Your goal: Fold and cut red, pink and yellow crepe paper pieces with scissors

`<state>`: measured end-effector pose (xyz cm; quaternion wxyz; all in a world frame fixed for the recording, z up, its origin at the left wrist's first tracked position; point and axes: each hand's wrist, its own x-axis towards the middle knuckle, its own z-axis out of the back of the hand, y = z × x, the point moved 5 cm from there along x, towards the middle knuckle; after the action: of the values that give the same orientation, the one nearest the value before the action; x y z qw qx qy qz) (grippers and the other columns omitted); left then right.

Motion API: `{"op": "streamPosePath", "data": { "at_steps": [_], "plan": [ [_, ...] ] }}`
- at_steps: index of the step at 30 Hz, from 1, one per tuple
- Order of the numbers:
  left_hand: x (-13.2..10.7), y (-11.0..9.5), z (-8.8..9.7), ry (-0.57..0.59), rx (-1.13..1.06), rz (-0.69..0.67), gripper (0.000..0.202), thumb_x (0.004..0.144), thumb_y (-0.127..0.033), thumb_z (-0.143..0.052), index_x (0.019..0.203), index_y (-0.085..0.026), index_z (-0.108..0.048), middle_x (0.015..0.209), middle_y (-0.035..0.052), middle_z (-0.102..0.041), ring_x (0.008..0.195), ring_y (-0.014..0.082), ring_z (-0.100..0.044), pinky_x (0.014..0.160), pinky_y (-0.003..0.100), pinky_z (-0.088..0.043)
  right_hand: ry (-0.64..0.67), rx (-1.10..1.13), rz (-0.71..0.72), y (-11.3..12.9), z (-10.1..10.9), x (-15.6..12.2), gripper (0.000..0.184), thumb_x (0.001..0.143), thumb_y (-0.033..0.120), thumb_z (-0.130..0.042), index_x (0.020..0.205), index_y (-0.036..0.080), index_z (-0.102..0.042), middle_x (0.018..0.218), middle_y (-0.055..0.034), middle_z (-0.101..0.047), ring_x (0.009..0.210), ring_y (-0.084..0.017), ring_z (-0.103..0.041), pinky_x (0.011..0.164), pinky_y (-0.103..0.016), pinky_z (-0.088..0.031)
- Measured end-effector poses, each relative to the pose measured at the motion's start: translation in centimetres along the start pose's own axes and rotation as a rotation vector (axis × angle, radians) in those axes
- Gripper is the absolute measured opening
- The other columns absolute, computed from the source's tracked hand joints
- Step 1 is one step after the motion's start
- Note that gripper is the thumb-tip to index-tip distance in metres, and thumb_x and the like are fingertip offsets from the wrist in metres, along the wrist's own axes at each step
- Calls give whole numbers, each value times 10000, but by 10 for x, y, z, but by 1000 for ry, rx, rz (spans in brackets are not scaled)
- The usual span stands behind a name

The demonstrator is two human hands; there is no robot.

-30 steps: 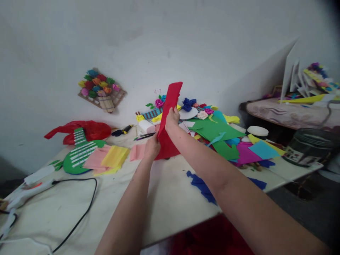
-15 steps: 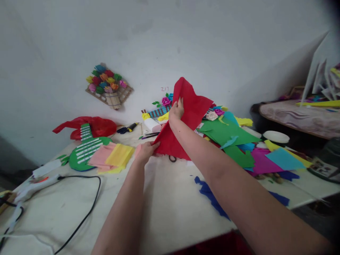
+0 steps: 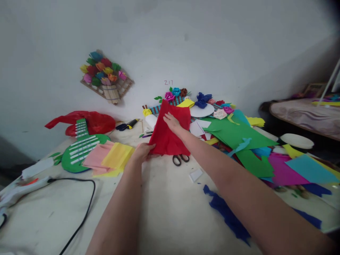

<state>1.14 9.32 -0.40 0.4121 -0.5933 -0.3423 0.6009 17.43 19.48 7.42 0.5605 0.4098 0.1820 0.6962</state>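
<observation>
A red sheet, perhaps crepe paper or felt, (image 3: 170, 141) stands folded and slanted over the table's middle. My left hand (image 3: 143, 150) pinches its lower left corner between thumb and fingers. Against the upper face of the sheet, my right hand (image 3: 172, 123) lies with its fingers stretched out flat. Just below the sheet's bottom edge show the dark handles of scissors (image 3: 177, 164); their blades are hidden under it. A small white piece (image 3: 196, 175) and a torn dark blue scrap (image 3: 228, 212) lie nearer to me, by my right forearm.
On the left are a green guitar-shaped craft (image 3: 97, 141), folded yellow paper (image 3: 118, 157), a red plastic bag (image 3: 98, 122) and a black cord (image 3: 91, 198). Green sheets (image 3: 233, 134) and other coloured papers pile up on the right. Paper flowers (image 3: 101, 72) hang on the wall.
The red sheet has come down and is folded smaller. My right hand has gone from gripping its raised part to lying flat on it. The scissor handles and white piece show more.
</observation>
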Motion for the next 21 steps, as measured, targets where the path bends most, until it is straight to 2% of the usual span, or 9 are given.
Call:
{"op": "streamPosePath", "data": {
  "at_steps": [4, 8, 10, 16, 21],
  "plan": [
    [0, -1, 1, -46, -71, -24, 305, 729, -236, -649, 991, -97, -577, 656, 114, -680, 461, 184, -625, 351, 195, -415, 203, -253, 168, 5, -18, -44, 483, 862, 460, -354, 1286, 255, -457, 1438, -10, -297, 1348, -199, -174, 1082, -456, -95],
    [2, 0, 4, -98, -85, -22, 249, 697, -232, -679, 906, -112, -617, 598, 86, -666, 425, 173, -606, 357, 199, -413, 392, -400, 370, 4, -31, -80, 617, 843, 572, -299, 1362, 242, -341, 1475, -18, -188, 1367, -197, -76, 1089, -444, -39],
    [5, 1, 6, -107, -110, -29, 223, 690, -221, -685, 876, -115, -623, 587, 78, -662, 429, 169, -605, 375, 206, -432, 455, -465, 421, -1, -33, -91, 673, 832, 597, -290, 1388, 218, -286, 1482, -29, -155, 1369, -198, -42, 1090, -433, 0],
    [7, 2, 10, -148, -195, -38, 81, 708, -161, -646, 762, -111, -612, 586, 75, -652, 448, 158, -604, 446, 239, -493, 547, -498, 357, -15, -35, -97, 779, 814, 639, -247, 1427, 173, -136, 1493, -23, -72, 1370, -208, 4, 1090, -420, 12],
    [-2, -3, 6, -246, -228, -42, 28, 718, -128, -611, 723, -121, -585, 531, 56, -620, 428, 159, -582, 422, 248, -481, 589, -499, 339, -17, -38, -96, 812, 798, 665, -237, 1429, 167, -120, 1494, -34, -51, 1369, -218, 21, 1086, -440, 14]
  ]
}}
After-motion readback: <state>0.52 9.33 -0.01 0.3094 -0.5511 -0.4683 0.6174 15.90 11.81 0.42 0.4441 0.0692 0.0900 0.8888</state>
